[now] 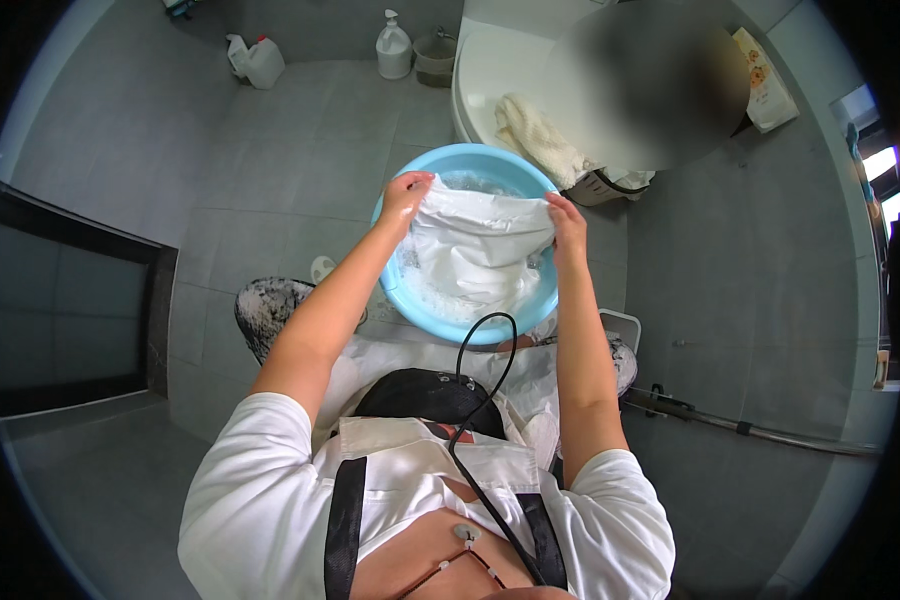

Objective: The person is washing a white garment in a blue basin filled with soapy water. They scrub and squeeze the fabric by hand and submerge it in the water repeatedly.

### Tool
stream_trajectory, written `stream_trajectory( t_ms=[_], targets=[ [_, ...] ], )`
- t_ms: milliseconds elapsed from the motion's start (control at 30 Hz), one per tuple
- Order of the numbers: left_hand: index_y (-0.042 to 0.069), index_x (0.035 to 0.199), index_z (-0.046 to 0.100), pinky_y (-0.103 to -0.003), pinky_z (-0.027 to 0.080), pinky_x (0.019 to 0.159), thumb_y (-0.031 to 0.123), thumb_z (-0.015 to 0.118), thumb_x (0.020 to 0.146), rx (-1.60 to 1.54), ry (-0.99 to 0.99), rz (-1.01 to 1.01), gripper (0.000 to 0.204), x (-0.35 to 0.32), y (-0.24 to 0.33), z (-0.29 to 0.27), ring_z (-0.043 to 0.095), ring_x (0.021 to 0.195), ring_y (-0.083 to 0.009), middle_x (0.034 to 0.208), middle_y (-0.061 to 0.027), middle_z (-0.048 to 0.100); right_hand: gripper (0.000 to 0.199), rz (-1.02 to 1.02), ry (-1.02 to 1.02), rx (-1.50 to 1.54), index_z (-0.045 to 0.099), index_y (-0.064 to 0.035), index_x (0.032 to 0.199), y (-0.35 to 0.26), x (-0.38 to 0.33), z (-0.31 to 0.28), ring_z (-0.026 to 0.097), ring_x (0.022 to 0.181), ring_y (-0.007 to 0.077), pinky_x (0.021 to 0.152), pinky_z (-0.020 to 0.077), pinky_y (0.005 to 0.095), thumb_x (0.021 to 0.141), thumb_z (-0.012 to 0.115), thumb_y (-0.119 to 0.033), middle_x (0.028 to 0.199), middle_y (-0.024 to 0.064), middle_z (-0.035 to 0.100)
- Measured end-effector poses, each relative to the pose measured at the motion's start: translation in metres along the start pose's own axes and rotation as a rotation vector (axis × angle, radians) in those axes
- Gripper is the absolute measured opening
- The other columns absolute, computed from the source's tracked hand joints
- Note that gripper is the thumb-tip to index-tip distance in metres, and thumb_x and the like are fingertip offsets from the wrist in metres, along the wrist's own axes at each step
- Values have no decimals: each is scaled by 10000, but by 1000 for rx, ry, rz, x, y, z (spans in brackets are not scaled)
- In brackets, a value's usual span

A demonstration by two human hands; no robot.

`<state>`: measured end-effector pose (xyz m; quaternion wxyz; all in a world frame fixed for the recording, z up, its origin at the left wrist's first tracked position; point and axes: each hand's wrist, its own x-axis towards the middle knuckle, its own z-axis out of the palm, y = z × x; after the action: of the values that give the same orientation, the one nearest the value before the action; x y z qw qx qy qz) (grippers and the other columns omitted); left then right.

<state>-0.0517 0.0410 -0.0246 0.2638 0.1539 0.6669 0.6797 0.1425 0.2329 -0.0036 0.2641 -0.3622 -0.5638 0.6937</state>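
A white cloth [482, 248], perhaps a garment, is stretched between my two hands, its lower part hanging into a round light-blue basin [440, 158]. My left hand [406, 198] pinches the cloth's upper left corner above the basin's left rim. At the upper right corner, my right hand [568, 228] grips the fabric near the right rim. Soapy water with white suds [480, 184] shows beyond the cloth and around its edges. The basin stands in front of my bent knees. What lies under the cloth in the water is hidden.
A cream towel [538, 135] drapes over the edge of a white fixture [485, 70]; a basket [595, 190] with white fabric stands beside it. Further back are a pump bottle [394, 52], a bucket [434, 62] and a jug [262, 65]. A black cable [462, 440] loops before my chest.
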Motion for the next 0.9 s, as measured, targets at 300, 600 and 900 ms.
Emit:
stream_trajectory(
  t_ms=[300, 600, 900],
  targets=[
    [42, 1040, 496, -398, 411, 807, 83, 609, 687, 1085, -154, 157, 373, -21, -32, 12, 480, 955, -337, 1060, -169, 425, 581, -135, -169, -1241, 438, -35, 1142, 29, -19, 43, 512, 969, 334, 817, 413, 394, 687, 647, -331, 1159, 196, 437],
    [33, 881, 579, -355, 414, 815, 178, 526, 735, 1155, -190, 142, 212, -7, -48, 28, 524, 906, -316, 1012, -158, 526, 237, 53, -185, -1354, 607, -16, 841, 63, 11, 40, 523, 935, 348, 807, 418, 403, 736, 527, -213, 941, 220, 555],
    [-7, 997, 507, -414, 410, 852, 237, 545, 774, -1065, -90, -585, 332, -19, -8, 42, 536, 899, -292, 954, -150, 559, 216, 127, -33, -100, 586, -10, 853, 31, 1, 21, 514, 847, 166, 734, 408, 275, 769, 524, -199, 895, 54, 572]
  ],
)
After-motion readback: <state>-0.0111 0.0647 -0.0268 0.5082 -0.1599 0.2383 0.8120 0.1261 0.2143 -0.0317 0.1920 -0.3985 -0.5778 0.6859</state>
